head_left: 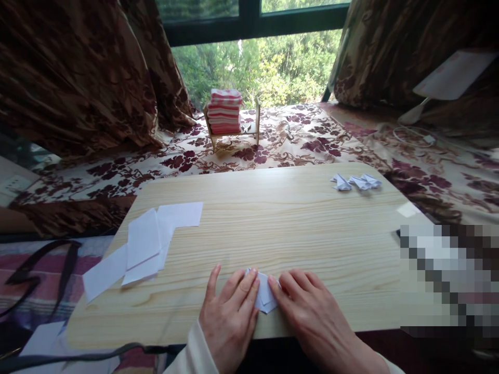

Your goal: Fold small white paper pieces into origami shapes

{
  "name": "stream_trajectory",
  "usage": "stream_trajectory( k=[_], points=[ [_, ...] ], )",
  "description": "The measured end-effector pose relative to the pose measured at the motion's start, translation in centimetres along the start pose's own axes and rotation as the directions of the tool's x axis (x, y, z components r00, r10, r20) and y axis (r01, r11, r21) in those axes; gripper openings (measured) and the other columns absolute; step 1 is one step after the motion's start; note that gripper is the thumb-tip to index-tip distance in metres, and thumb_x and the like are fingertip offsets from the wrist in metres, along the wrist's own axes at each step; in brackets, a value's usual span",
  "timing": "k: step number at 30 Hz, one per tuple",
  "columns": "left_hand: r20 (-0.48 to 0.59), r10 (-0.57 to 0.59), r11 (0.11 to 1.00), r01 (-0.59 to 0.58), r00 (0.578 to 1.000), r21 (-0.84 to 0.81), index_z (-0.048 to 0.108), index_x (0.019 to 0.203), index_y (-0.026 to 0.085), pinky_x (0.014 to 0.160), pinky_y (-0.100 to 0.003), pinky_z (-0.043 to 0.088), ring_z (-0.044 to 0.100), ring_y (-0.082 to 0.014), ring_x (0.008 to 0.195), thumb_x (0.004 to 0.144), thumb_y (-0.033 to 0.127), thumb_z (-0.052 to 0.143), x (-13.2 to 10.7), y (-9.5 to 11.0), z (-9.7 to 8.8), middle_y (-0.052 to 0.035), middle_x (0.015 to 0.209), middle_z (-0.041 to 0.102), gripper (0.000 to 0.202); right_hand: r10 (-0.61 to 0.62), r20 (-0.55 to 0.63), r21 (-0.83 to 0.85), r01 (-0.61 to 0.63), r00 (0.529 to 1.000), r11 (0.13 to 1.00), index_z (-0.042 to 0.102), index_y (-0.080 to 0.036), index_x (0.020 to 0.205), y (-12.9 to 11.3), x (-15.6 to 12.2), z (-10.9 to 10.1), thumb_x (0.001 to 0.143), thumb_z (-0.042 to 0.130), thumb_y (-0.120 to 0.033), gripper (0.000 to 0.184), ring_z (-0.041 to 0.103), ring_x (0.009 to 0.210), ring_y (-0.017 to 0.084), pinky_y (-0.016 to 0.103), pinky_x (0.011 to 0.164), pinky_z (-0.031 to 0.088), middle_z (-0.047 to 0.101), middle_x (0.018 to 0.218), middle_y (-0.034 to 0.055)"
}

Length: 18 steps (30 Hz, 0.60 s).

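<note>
A small folded piece of white paper lies near the front edge of the light wooden table. My left hand rests on its left side, fingers stretched flat, fingertips pressing the paper. My right hand lies on its right side, fingers flat, index tip on the paper's edge. Neither hand lifts the paper.
Several loose white paper sheets overlap on the table's left. Three small folded paper figures sit at the far right. A small wooden rack with stacked red-white cloths stands on the floral cloth by the window. A blurred patch covers the right edge.
</note>
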<state>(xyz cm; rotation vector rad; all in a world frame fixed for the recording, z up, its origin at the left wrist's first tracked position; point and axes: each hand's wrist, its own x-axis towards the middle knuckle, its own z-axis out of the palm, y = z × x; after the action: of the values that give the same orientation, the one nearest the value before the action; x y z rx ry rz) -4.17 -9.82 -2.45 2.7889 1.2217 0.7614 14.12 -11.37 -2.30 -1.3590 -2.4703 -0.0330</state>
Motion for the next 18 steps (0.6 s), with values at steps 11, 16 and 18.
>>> stream_trajectory(
  k=[11,16,18],
  points=[
    [-0.044,-0.05,0.998,0.052,0.998,0.047,0.064,0.108,0.011,0.11,-0.049,0.013,0.055,-0.0235,0.103,0.087,0.03,0.047,-0.5,1.8,0.6,-0.0098,0.105,0.068,0.032,0.076,0.024,-0.059,-0.074,0.997,0.995,0.056,-0.014,0.113,2.8,-2.8,-2.6,0.071,0.05,0.001,0.045,0.048,0.078,0.02,0.033,0.069,0.037,0.059,0.085,0.0049],
    [-0.052,-0.095,0.995,0.096,0.994,0.025,0.062,0.112,0.011,0.108,-0.05,0.017,0.054,-0.0239,0.1,0.088,0.032,0.046,-0.7,2.4,1.1,-0.0095,0.102,0.066,0.035,0.023,0.067,-0.009,-0.022,0.997,1.0,0.051,-0.017,0.121,0.7,-0.7,-0.9,0.079,0.057,-0.011,0.043,0.05,0.083,0.022,0.035,0.073,0.039,0.059,0.091,0.006],
    [-0.044,-0.096,0.995,0.096,0.994,-0.002,0.061,0.112,0.011,0.108,-0.05,0.017,0.054,-0.0237,0.099,0.087,0.034,0.048,-0.8,2.1,0.8,-0.0093,0.102,0.066,0.036,0.017,0.07,-0.02,-0.016,0.997,1.0,0.052,-0.015,0.12,0.3,-0.4,-0.2,0.078,0.061,-0.014,0.042,0.05,0.084,0.022,0.035,0.075,0.039,0.059,0.092,0.0071]
  ],
)
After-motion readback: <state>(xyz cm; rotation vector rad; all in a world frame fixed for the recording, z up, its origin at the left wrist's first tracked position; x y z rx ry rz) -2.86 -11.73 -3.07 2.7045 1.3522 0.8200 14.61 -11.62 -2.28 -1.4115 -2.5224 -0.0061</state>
